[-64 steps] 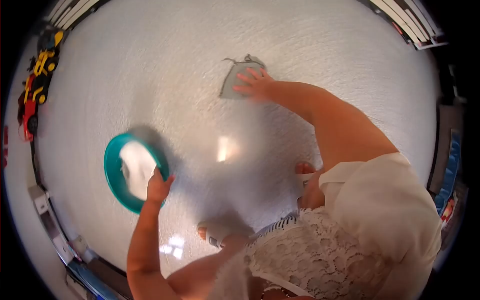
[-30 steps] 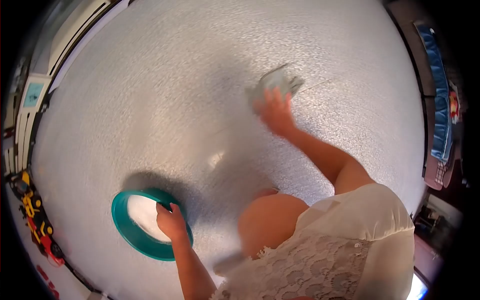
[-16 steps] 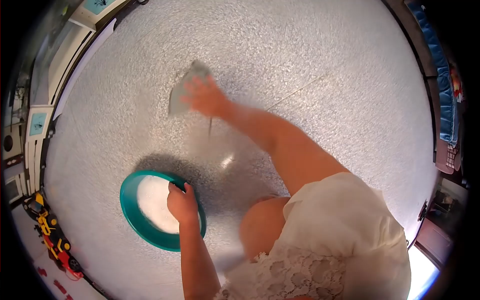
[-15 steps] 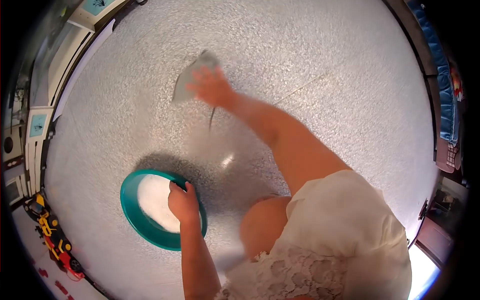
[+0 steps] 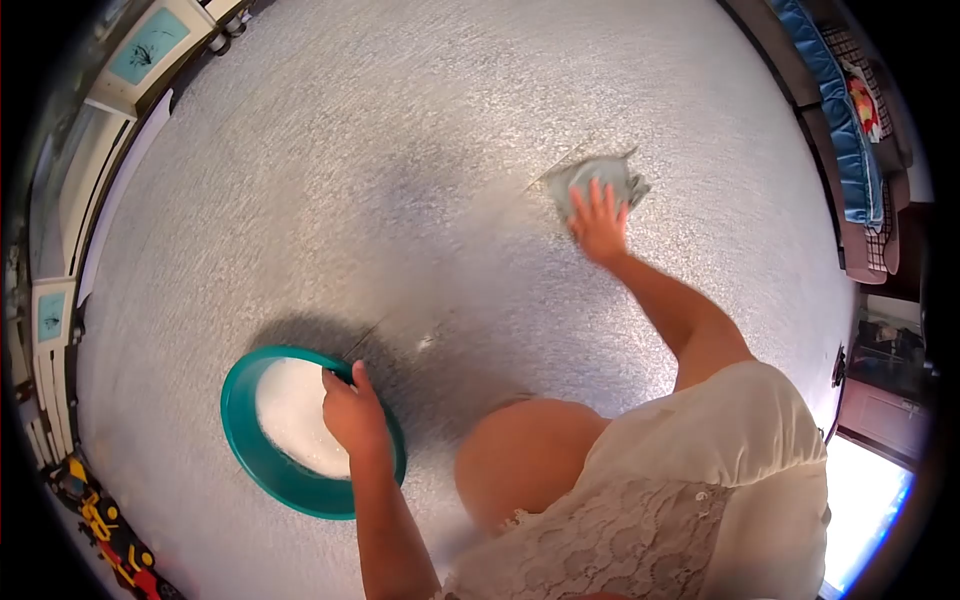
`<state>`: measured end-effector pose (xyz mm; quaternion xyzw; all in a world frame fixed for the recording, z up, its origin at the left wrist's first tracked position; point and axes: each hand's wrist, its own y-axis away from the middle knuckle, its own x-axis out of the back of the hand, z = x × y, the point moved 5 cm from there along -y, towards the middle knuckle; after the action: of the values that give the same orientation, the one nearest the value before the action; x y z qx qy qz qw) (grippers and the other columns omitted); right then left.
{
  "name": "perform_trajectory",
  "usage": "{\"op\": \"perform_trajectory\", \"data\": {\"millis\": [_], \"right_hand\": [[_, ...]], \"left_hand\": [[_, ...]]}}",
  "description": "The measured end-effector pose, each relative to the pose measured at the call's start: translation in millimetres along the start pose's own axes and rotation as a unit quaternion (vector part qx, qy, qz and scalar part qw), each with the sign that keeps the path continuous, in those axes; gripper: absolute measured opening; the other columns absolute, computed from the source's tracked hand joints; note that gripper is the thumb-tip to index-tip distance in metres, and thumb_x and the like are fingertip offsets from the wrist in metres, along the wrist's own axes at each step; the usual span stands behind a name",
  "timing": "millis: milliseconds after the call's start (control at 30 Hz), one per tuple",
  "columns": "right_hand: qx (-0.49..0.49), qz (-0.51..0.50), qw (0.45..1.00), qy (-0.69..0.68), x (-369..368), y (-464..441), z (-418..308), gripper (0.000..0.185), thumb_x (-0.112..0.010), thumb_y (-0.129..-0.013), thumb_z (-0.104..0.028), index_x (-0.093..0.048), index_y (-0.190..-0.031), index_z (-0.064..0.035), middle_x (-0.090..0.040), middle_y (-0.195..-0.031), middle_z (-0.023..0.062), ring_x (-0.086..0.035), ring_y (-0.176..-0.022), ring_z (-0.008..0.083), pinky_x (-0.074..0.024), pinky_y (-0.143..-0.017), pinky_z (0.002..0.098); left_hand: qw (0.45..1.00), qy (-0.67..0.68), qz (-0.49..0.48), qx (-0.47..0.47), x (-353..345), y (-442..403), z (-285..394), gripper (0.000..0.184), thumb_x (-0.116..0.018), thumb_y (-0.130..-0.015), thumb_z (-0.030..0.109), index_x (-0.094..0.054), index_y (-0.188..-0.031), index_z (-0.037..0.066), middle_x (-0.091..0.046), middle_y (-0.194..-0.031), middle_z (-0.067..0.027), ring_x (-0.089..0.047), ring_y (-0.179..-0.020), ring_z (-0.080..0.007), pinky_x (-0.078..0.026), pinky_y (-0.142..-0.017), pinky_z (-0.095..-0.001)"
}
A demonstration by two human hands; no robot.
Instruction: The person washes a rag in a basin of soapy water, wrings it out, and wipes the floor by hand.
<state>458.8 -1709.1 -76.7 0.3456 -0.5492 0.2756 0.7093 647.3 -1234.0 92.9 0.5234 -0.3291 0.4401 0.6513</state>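
At the lower left, my left hand [image 5: 352, 408] grips the rim of a teal basin [image 5: 243, 432], its thumb outside along the edge. White foamy suds [image 5: 300, 415] fill part of the basin. A grey-green cloth [image 5: 600, 176] lies crumpled on the speckled floor [image 5: 400, 130], right of the middle. My right hand [image 5: 598, 222] presses on the cloth's near part, palm down with fingers spread.
Toy vehicles [image 5: 105, 520] stand along the lower left edge. White furniture with a blue picture panel [image 5: 150, 46] lines the upper left. On the right are a sofa with a blue cushion [image 5: 840, 120] and a bright opening [image 5: 865, 505]. My bare knee [image 5: 525, 460] is near the basin.
Since half a second ago, my right hand and the cloth have swept to the right across the floor. My left hand has stayed on the basin's rim. The camera view has shifted somewhat.
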Motion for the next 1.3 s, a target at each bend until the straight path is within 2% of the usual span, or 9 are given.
{"op": "perform_trajectory", "data": {"millis": [133, 167, 300, 400, 567, 800, 967, 1067, 1300], "right_hand": [[0.217, -0.109, 0.97, 0.009, 37, 93, -128, 0.057, -0.057, -0.095, -0.043, -0.048, -0.147, -0.0231, -0.03, -0.163, 0.0159, -0.023, -0.149, 0.0452, -0.0148, -0.114, 0.0744], [0.299, 0.042, 0.953, 0.003, 0, 119, -155, 0.057, -0.056, -0.094, -0.048, -0.052, -0.146, -0.0245, -0.029, -0.164, 0.0123, -0.021, -0.15, 0.0461, -0.0125, -0.114, 0.0754], [0.44, -0.001, 0.896, -0.058, 72, 96, -243, 0.066, -0.056, -0.094, -0.055, -0.045, -0.153, -0.0276, -0.03, -0.165, 0.0063, -0.018, -0.154, 0.0368, -0.0146, -0.117, 0.0715], [0.421, 0.128, 0.895, -0.067, 58, 21, -284, 0.065, -0.058, -0.094, -0.053, -0.045, -0.152, -0.0258, -0.028, -0.166, 0.0047, -0.021, -0.154, 0.0326, -0.0169, -0.118, 0.0675], [0.238, 0.049, 0.966, -0.088, 68, -70, -244, 0.069, -0.05, -0.1, -0.055, -0.032, -0.158, -0.0215, -0.023, -0.168, 0.0065, -0.018, -0.156, 0.0313, -0.0156, -0.121, 0.063], [0.091, 0.003, 0.995, -0.041, 39, 5, -114, 0.079, -0.051, -0.099, -0.053, -0.024, -0.161, -0.0129, -0.019, -0.168, 0.0116, -0.013, -0.157, 0.0328, -0.0124, -0.122, 0.0611], [0.288, -0.02, 0.956, -0.05, 41, 135, -143, 0.087, -0.067, -0.083, -0.049, -0.04, -0.15, -0.0006, -0.038, -0.155, 0.0221, -0.03, -0.146, 0.0431, -0.0164, -0.12, 0.0627], [0.412, -0.013, 0.902, -0.131, 47, 174, -198, 0.079, -0.062, -0.09, -0.054, -0.044, -0.15, -0.0062, -0.034, -0.161, 0.0169, -0.027, -0.15, 0.0374, -0.0148, -0.121, 0.0619], [0.294, -0.044, 0.947, -0.119, 53, 44, -229, 0.075, -0.063, -0.093, -0.05, -0.041, -0.151, -0.0087, -0.033, -0.162, 0.014, -0.03, -0.15, 0.0318, -0.0253, -0.119, 0.0569]], "left_hand": [[0.975, 0.219, -0.025, -0.03, -6, 12, -22, 0.049, -0.058, -0.102, 0.025, -0.052, -0.142, -0.003, -0.07, -0.116, -0.0258, -0.069, -0.105, -0.0372, -0.053, -0.091, -0.0395], [0.969, 0.245, -0.016, -0.042, -9, 15, -29, 0.048, -0.058, -0.102, 0.024, -0.052, -0.142, -0.003, -0.07, -0.119, -0.0251, -0.069, -0.108, -0.0358, -0.052, -0.093, -0.0388], [0.956, 0.287, -0.005, -0.054, -14, 34, -43, 0.047, -0.057, -0.103, 0.022, -0.052, -0.143, -0.002, -0.069, -0.125, -0.0225, -0.068, -0.115, -0.032, -0.051, -0.098, -0.0369], [0.964, 0.256, -0.011, -0.068, -12, 53, -48, 0.047, -0.057, -0.103, 0.022, -0.052, -0.143, -0.001, -0.069, -0.126, -0.0225, -0.067, -0.117, -0.0327, -0.051, -0.099, -0.0373], [0.981, 0.175, 0.012, -0.079, 4, 84, -67, 0.043, -0.057, -0.103, 0.021, -0.056, -0.14, 0.001, -0.07, -0.124, -0.0211, -0.068, -0.115, -0.035, -0.051, -0.098, -0.0391], [0.982, 0.185, 0.027, -0.036, 0, 119, -124, 0.038, -0.057, -0.102, 0.016, -0.058, -0.139, 0.004, -0.072, -0.12, -0.0186, -0.071, -0.11, -0.0308, -0.055, -0.091, -0.037], [0.972, 0.232, 0.035, -0.034, -24, 133, -139, 0.036, -0.056, -0.102, 0.013, -0.059, -0.137, 0.003, -0.073, -0.117, -0.0174, -0.073, -0.104, -0.028, -0.056, -0.089, -0.0365], [0.973, 0.224, 0.012, -0.049, -23, 137, -123, 0.037, -0.055, -0.103, 0.011, -0.057, -0.139, 0.002, -0.073, -0.118, -0.0188, -0.072, -0.11, -0.0263, -0.055, -0.093, -0.035], [0.983, 0.16, 0.039, -0.082, 15, 144, -109, 0.037, -0.055, -0.103, 0.011, -0.057, -0.139, 0.003, -0.073, -0.118, -0.0181, -0.072, -0.106, -0.0289, -0.055, -0.09, -0.0364]]}}
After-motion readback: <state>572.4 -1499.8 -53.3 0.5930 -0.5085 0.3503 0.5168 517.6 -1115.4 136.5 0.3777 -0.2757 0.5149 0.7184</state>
